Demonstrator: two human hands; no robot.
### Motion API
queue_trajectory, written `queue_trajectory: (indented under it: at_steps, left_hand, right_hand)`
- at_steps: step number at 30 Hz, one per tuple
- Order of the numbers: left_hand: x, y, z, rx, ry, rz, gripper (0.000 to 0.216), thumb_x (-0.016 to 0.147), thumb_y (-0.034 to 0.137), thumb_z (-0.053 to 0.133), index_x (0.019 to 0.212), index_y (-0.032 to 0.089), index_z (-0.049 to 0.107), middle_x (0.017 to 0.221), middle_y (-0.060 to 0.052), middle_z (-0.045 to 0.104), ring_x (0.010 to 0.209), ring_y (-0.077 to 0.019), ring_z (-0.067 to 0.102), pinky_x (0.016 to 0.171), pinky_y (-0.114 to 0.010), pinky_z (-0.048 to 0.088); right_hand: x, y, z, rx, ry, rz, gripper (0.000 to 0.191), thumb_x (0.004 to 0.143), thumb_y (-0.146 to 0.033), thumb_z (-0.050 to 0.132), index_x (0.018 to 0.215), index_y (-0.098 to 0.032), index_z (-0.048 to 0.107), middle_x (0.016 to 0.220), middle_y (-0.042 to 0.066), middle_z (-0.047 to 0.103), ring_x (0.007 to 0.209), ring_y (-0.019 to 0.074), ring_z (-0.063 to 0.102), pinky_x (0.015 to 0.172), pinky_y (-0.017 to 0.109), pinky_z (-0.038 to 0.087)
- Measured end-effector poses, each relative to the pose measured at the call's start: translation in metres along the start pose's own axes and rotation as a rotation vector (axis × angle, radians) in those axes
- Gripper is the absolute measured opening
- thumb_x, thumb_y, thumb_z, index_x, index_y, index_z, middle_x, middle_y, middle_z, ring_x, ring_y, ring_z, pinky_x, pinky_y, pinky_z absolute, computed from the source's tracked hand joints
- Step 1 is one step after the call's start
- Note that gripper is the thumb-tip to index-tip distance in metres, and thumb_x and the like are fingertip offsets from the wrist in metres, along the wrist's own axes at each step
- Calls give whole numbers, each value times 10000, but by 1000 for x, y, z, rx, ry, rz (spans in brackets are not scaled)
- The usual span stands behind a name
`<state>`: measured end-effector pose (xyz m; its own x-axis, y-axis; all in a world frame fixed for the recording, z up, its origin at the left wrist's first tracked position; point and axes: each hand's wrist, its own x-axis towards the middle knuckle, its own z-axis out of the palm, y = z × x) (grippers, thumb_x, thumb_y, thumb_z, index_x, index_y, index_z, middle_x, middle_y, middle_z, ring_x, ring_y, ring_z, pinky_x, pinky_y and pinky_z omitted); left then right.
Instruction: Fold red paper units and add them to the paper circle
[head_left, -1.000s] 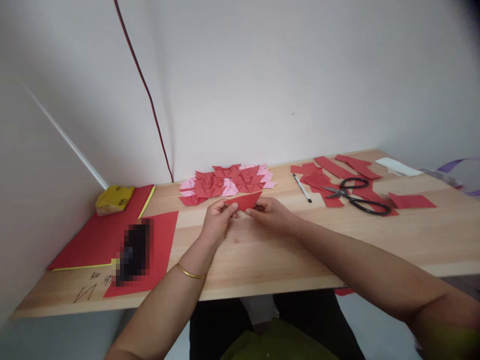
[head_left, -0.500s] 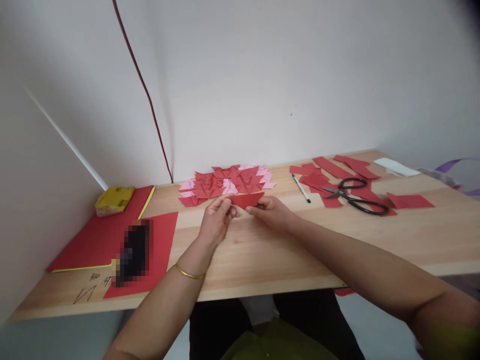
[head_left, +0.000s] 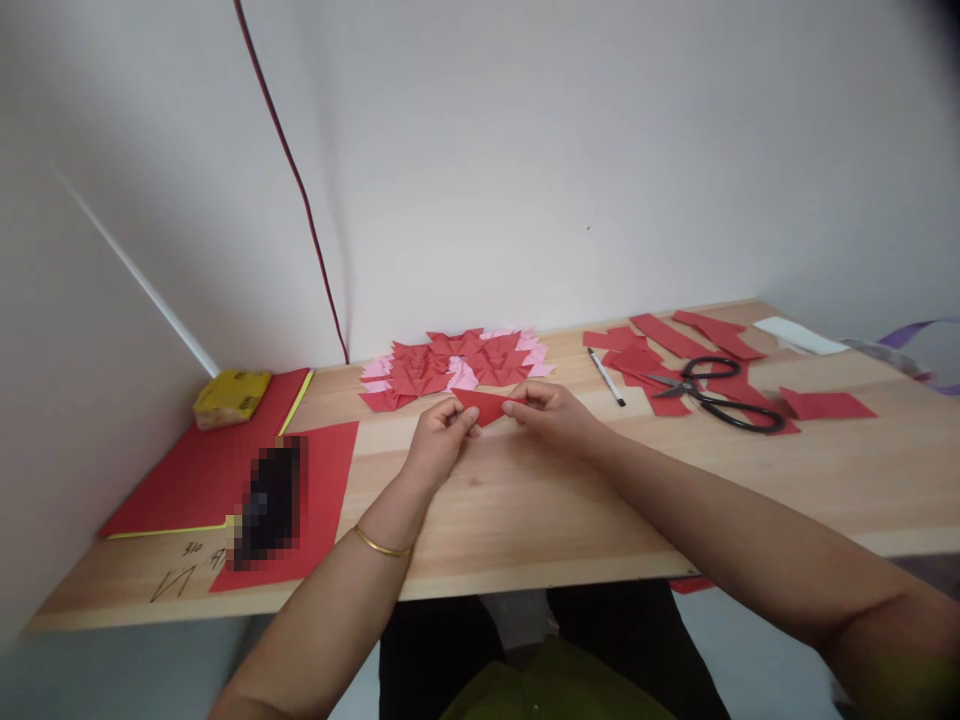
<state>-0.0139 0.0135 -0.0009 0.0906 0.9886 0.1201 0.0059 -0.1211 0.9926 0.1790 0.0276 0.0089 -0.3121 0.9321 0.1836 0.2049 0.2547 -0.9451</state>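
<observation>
A small folded piece of red paper [head_left: 484, 405], roughly triangular with its point downward, is held just above the table. My left hand [head_left: 442, 432] pinches its left side between thumb and fingers. On the other side my right hand [head_left: 551, 415] grips the right part, and its fingertips cover that corner. Just behind the hands, a group of folded red and pink paper pieces [head_left: 420, 370] lies against the wall.
To the right are black-handled scissors [head_left: 690, 388], a white pen [head_left: 606, 378], red paper strips [head_left: 667, 335] and a white strip [head_left: 801, 335]. Red sheets [head_left: 334, 470], a blurred dark object [head_left: 270, 505] and a yellow packet [head_left: 234, 397] lie on the left of the wooden table [head_left: 525, 520].
My right hand has shifted its grip, and its thumb now presses on the front of the red paper. The paper has tilted, its right side lower. The view has moved slightly.
</observation>
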Motion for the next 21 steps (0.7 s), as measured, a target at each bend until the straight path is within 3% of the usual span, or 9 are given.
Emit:
queue_trajectory:
  at_steps: [4, 9, 13, 18, 21]
  left_hand:
    - [2, 2, 0, -21, 28, 40, 230, 728, 360, 660, 670, 151, 586, 632, 23, 532, 570, -85, 473, 576, -214, 392]
    - [-1, 4, -1, 120, -72, 30, 219, 752, 355, 638, 778, 138, 650, 723, -13, 620, 644, -106, 512, 631, -226, 393]
    - [-2, 1, -1, 52, -110, -46, 224, 740, 358, 652, 760, 137, 624, 651, 2, 594, 590, -95, 493, 600, -222, 376]
    - [1, -1, 0, -97, -8, -24, 187, 711, 314, 675, 703, 144, 596, 583, 23, 550, 561, -85, 481, 586, -215, 372]
    - [0, 1, 1, -87, -16, -36, 198, 707, 314, 679, 678, 146, 579, 569, 29, 534, 541, -77, 464, 559, -206, 353]
  right_hand:
    - [0, 2, 4, -78, -75, -55, 241, 771, -404, 590, 751, -164, 604, 658, -13, 528, 586, 103, 439, 540, 233, 344]
    - [1, 3, 7, -65, -46, -41, 232, 765, -394, 604, 739, -164, 590, 658, -16, 529, 580, 103, 442, 553, 240, 348]
    - [1, 2, 5, 45, 2, -26, 257, 769, -420, 604, 779, -163, 604, 700, -3, 583, 602, 112, 493, 579, 249, 384]
    - [-4, 0, 9, 125, -255, -54, 263, 769, -389, 619, 906, -166, 644, 856, 35, 663, 745, 158, 592, 664, 276, 453]
    - [-4, 0, 11, 156, -215, -58, 273, 758, -390, 632, 917, -169, 640, 885, 43, 666, 794, 168, 603, 715, 294, 468]
